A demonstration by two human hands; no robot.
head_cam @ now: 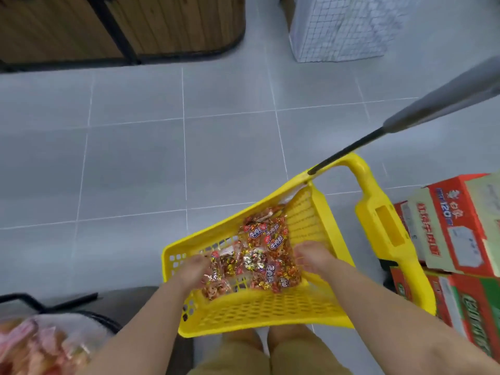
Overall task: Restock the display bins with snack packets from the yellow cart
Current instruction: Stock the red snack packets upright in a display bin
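The yellow cart [259, 307] stands on the floor right below me, a slotted plastic basket with a long handle. Inside lies a heap of red and gold snack packets [259, 255]. My left hand [193, 269] is down in the basket at the left edge of the heap, fingers curled into the packets. My right hand [311, 255] reaches in at the right edge, fingers bent against the packets. Both hands look closed around the pile's sides, though motion blur hides the fingertips.
A display bin [40, 345] with pink and red packets sits at the lower left. Red and green cardboard boxes [454, 239] are stacked at the right. A wooden display unit [121, 25] stands at the top left, a white gridded box [341, 28] at the top. Grey tiled floor [135, 158] lies between.
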